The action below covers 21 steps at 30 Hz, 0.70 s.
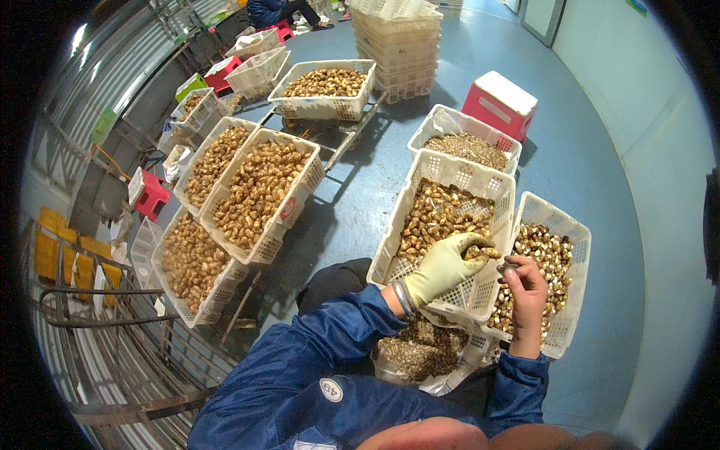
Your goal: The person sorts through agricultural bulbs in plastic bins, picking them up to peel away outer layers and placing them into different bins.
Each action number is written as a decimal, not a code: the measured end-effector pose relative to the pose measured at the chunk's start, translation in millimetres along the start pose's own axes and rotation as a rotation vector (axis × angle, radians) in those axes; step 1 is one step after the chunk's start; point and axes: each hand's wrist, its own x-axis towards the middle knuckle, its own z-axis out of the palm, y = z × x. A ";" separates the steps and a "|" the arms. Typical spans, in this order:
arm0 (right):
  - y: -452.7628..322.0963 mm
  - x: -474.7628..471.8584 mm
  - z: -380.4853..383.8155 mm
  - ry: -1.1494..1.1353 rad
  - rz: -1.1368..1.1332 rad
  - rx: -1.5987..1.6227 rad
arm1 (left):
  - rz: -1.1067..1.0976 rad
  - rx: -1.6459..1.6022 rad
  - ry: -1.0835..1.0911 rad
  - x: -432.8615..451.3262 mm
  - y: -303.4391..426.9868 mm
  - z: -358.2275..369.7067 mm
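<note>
My left hand (pixel 448 270), in a pale yellow glove, holds a few small brown mushrooms (pixel 479 253) over the white perforated crate in front of me (pixel 391 256). Brown mushrooms (pixel 441 216) cover part of that crate's floor. My bare right hand (pixel 527 287) pinches a small dark object (pixel 509 268) between thumb and fingers, just right of the held mushrooms; what it is cannot be made out. Under the right hand stands another white crate (pixel 582 253) of mushrooms showing white cut faces (pixel 554 247). Below my left wrist, small brown-and-white bits (pixel 419 349) fill a lined container.
Crates heaped with mushrooms (pixel 253 194) stand on the left beside a metal rack (pixel 107 309). Another full crate (pixel 323 104) rests on a metal frame (pixel 360 132). Stacked crates (pixel 396 56), a red box with a white top (pixel 498 107) and a seated person (pixel 275 11) are farther off.
</note>
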 end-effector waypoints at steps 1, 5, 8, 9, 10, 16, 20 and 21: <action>0.9 -1.3 0.8 -0.019 -0.020 -0.026 | 0.030 0.046 0.008 -1.4 2.8 -0.6; -3.3 -5.1 4.6 -0.034 -0.087 -0.154 | 0.069 0.021 -0.018 -5.0 -0.5 5.5; -6.9 -7.8 3.8 -0.005 -0.092 -0.200 | 0.072 0.102 -0.021 -5.1 -3.5 5.5; -8.3 -9.3 3.2 0.014 -0.089 -0.208 | 0.050 0.106 -0.038 -6.2 0.5 5.9; -10.3 -9.7 2.7 0.016 -0.072 -0.186 | 0.028 0.111 -0.056 -6.6 2.6 6.3; -11.2 -12.7 3.9 0.002 -0.095 -0.199 | 0.051 0.120 -0.050 -6.9 -0.9 10.3; -10.7 -13.0 -0.1 0.038 -0.008 -0.093 | 0.078 0.127 -0.047 -8.9 3.3 9.9; -10.6 -14.4 -1.2 0.054 0.043 -0.043 | 0.091 0.154 -0.045 -8.7 3.0 10.2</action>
